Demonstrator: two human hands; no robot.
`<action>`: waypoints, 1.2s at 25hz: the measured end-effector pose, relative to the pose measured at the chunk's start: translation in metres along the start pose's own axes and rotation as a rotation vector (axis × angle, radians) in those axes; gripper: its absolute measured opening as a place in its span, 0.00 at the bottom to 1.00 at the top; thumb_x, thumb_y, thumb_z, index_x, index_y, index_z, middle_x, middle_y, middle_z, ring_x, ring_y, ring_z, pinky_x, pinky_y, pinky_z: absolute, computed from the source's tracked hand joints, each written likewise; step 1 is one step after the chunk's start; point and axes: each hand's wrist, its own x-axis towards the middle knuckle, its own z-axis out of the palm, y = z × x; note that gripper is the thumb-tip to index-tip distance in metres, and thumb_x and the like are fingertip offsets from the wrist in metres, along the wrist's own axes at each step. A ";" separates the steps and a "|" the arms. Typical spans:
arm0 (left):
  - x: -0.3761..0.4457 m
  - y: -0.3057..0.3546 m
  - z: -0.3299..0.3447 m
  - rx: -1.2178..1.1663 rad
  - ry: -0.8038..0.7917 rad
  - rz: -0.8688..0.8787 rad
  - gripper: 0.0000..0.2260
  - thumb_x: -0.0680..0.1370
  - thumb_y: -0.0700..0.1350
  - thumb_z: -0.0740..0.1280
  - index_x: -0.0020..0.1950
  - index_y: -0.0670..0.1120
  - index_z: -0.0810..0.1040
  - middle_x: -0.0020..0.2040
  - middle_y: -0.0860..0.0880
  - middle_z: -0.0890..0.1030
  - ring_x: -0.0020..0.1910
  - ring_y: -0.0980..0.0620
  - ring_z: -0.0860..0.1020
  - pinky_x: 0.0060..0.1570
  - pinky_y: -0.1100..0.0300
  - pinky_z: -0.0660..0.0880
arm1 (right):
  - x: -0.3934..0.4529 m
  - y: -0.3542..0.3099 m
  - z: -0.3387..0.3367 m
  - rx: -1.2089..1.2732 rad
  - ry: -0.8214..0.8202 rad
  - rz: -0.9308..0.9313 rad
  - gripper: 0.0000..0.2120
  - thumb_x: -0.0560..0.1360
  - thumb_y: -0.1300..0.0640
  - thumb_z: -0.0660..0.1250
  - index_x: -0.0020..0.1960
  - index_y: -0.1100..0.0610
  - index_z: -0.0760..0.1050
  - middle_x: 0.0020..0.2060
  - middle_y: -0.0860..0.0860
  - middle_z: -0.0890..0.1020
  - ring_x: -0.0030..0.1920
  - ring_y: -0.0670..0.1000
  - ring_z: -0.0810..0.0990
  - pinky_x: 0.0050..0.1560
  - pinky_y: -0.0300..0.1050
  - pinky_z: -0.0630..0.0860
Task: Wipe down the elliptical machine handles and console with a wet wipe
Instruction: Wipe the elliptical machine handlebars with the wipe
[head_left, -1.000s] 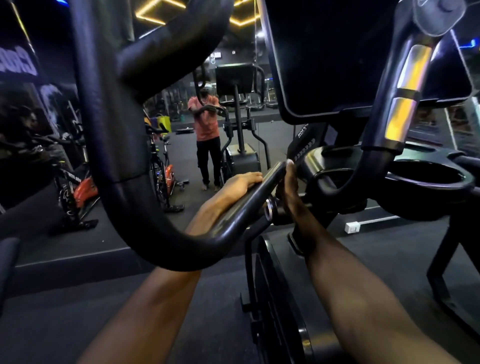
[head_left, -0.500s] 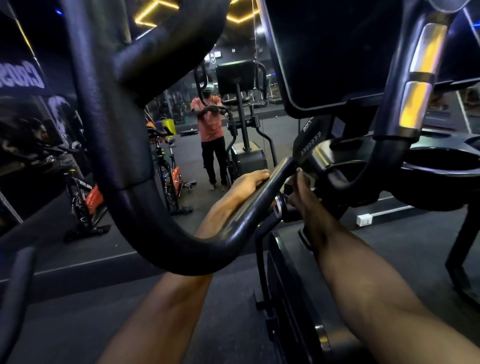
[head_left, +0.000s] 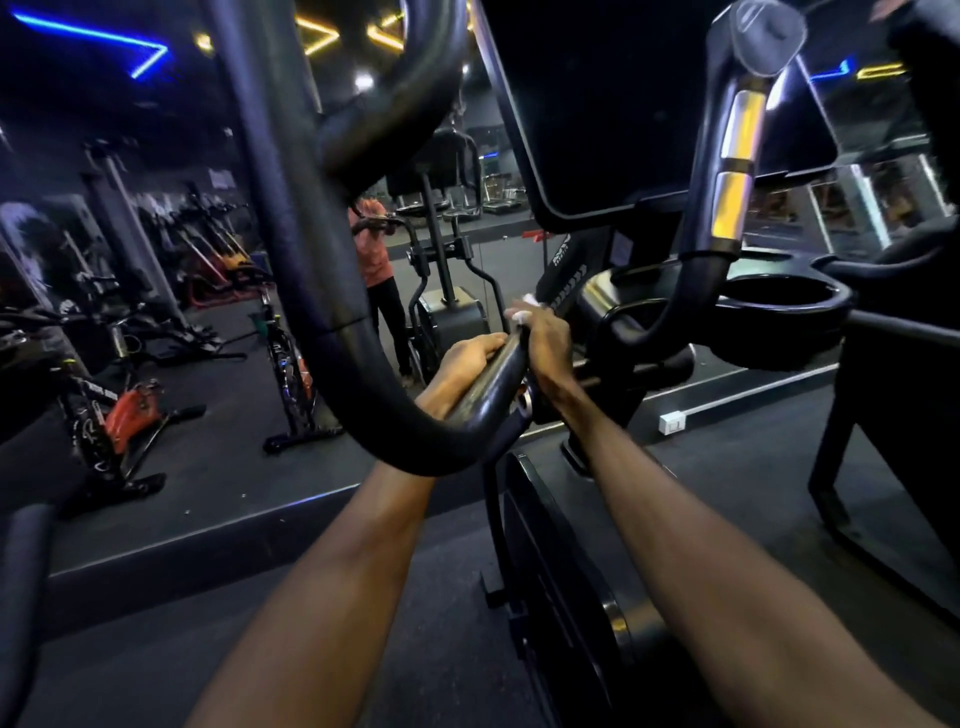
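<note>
A black curved handlebar (head_left: 483, 400) of the elliptical runs up from a bend to a short end in the middle of the view. My left hand (head_left: 470, 358) grips this bar from the left, fingers curled over it. My right hand (head_left: 545, 340) wraps round the bar's far end and holds a white wet wipe (head_left: 522, 312), of which only a small part shows above the fingers. The dark console (head_left: 597, 104) hangs above and beyond both hands. A right handle with shiny metal sensor plates (head_left: 735, 156) rises at the upper right.
A thick black moving arm (head_left: 311, 249) crosses the left foreground. A cup holder ring (head_left: 779, 296) sits right of the hands. A mirror wall ahead reflects a person in an orange shirt (head_left: 374, 249). Spin bikes (head_left: 119, 415) stand on the left floor.
My right hand has risen from below and beside the bar's end to close over it, and the white wipe now shows. My left hand has stayed on the bar.
</note>
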 end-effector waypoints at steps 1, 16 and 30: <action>-0.006 0.001 -0.001 0.003 -0.003 0.014 0.09 0.82 0.43 0.62 0.53 0.42 0.81 0.41 0.46 0.81 0.36 0.53 0.80 0.37 0.66 0.79 | -0.009 -0.003 0.001 -0.048 -0.012 -0.028 0.17 0.82 0.53 0.57 0.60 0.61 0.78 0.58 0.57 0.81 0.53 0.49 0.77 0.63 0.50 0.75; -0.132 0.008 -0.030 -0.738 0.320 0.117 0.12 0.78 0.48 0.58 0.36 0.47 0.73 0.34 0.48 0.71 0.31 0.52 0.71 0.31 0.60 0.70 | -0.169 -0.063 0.047 -0.101 0.022 -0.234 0.15 0.75 0.56 0.57 0.33 0.51 0.76 0.33 0.48 0.80 0.38 0.50 0.77 0.44 0.49 0.72; -0.239 0.083 -0.032 -0.526 0.427 0.341 0.20 0.77 0.50 0.61 0.58 0.36 0.80 0.51 0.39 0.82 0.50 0.41 0.81 0.54 0.48 0.77 | -0.222 -0.181 0.082 -0.177 0.016 -0.173 0.08 0.78 0.63 0.58 0.49 0.62 0.76 0.40 0.56 0.80 0.43 0.56 0.81 0.43 0.45 0.80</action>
